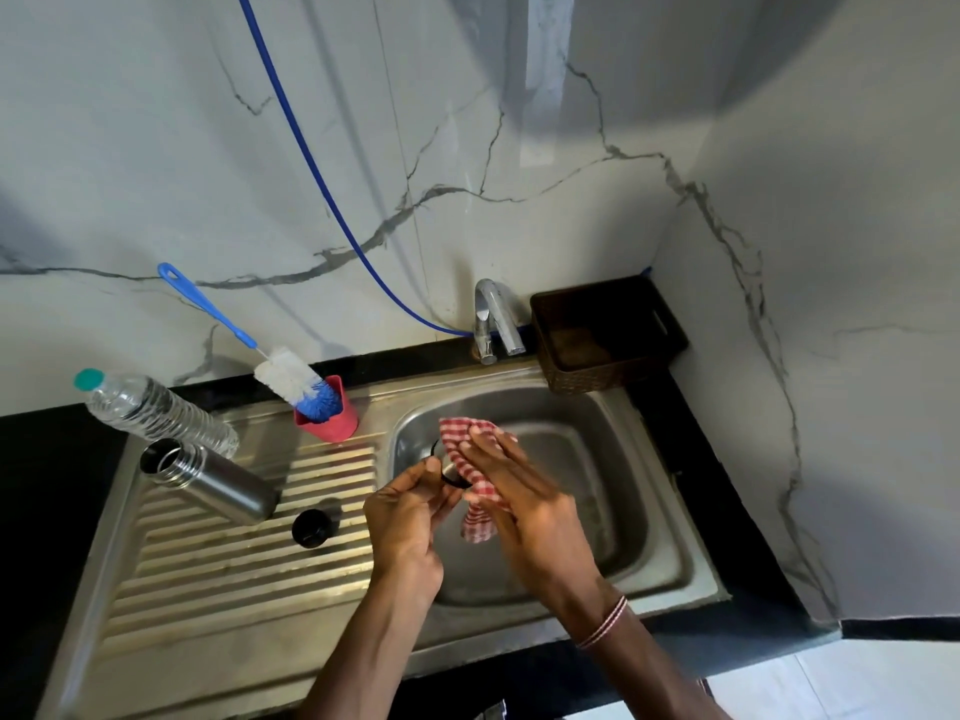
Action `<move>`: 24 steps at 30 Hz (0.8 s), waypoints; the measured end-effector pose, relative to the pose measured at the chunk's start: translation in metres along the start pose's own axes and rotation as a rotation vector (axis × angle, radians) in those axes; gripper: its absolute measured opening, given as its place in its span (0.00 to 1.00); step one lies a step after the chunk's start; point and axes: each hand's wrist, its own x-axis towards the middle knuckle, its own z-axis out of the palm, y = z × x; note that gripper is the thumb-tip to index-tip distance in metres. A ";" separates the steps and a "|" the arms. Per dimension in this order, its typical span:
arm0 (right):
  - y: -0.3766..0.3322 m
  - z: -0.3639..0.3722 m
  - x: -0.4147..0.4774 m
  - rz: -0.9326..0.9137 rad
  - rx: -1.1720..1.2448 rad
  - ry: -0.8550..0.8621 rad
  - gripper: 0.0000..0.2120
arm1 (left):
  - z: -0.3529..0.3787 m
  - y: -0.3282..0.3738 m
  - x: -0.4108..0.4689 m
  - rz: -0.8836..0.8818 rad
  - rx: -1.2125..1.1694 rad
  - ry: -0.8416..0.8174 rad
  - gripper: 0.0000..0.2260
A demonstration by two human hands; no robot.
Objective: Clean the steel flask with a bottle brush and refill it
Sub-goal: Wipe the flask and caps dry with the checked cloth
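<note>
the steel flask (210,480) stands open on the drainer at nine o'clock from the hands, mouth tilted toward ten. nearer to it, the left hand (410,517) pinches a dark cap (451,472); the right hand (524,491) presses a checked cloth (475,459) onto it.

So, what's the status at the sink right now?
Left hand holds a black ring-shaped part over the sink; right hand wipes it with checked cloth. Steel flask open on drainboard. Bottle brush parked in pink cup. Nothing obstructing.
</note>
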 end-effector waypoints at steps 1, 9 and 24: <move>-0.002 0.001 0.005 -0.015 -0.047 -0.005 0.21 | 0.000 -0.002 0.000 0.014 0.026 -0.006 0.12; 0.023 0.000 0.011 0.218 0.238 0.028 0.21 | -0.001 0.000 0.008 0.090 0.062 0.030 0.05; 0.007 -0.021 0.088 0.361 0.072 -0.478 0.16 | -0.028 -0.004 0.000 0.961 0.920 -0.056 0.13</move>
